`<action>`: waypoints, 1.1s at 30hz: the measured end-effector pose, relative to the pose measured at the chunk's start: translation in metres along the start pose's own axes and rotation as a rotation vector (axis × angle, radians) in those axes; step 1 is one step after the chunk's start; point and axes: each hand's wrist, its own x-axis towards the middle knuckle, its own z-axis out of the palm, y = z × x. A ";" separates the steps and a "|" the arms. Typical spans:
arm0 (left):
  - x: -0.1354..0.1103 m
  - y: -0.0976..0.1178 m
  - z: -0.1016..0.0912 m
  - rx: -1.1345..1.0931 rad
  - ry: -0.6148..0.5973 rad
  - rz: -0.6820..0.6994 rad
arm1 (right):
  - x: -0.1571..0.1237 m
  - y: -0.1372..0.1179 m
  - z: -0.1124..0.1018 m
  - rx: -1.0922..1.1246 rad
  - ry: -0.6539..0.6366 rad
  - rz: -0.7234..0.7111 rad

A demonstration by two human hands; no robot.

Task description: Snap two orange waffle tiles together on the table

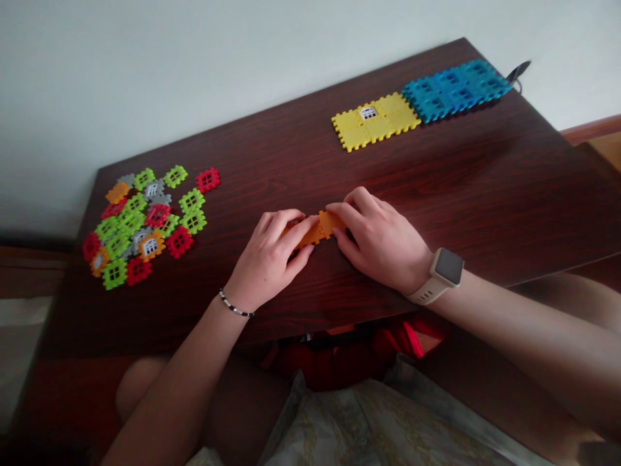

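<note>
My left hand (272, 249) and my right hand (373, 236) meet over the dark wood-grain table (272, 155), both gripping a short strip of joined orange waffle-edged plastic tiles (315, 230). Their fingers hide the strip's two ends. To the left lies a loose heap of green, red, grey and orange tiles (145, 220), some printed with small windows. Neither hand touches the heap. Farther off, a joined yellow tile panel (373, 121) abuts a joined blue tile panel (456, 90).
A pale wall (194, 71) rises behind the table. A dark cable (518, 72) sits at the far corner. A beige watch (444, 275) is on my right wrist and a beaded bracelet (235, 304) on my left. Red items lie below the table's front edge.
</note>
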 end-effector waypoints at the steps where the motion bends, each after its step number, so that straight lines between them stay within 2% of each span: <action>1: 0.000 0.000 0.000 -0.002 -0.001 -0.001 | 0.000 0.000 0.000 0.004 0.003 0.000; 20: -0.001 -0.001 0.002 -0.008 0.028 0.008 | 0.000 0.000 -0.002 0.000 -0.015 -0.007; 33: -0.002 -0.003 0.005 -0.009 0.037 0.013 | -0.001 0.002 0.001 -0.036 0.017 -0.035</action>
